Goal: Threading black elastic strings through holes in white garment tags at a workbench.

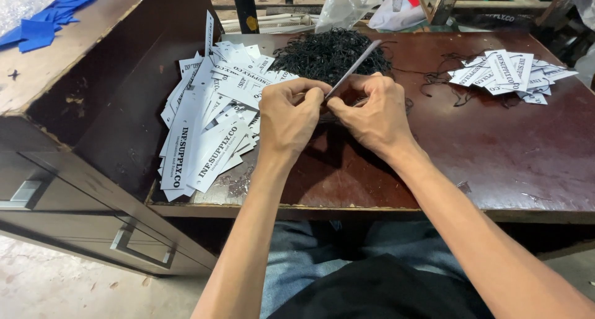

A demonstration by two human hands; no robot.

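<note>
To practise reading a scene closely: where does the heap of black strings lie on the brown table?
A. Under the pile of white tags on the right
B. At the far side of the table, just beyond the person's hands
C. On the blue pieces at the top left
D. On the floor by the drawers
B: the heap of black strings sits on the table just behind the left hand and right hand, which hold a white tag.
</note>
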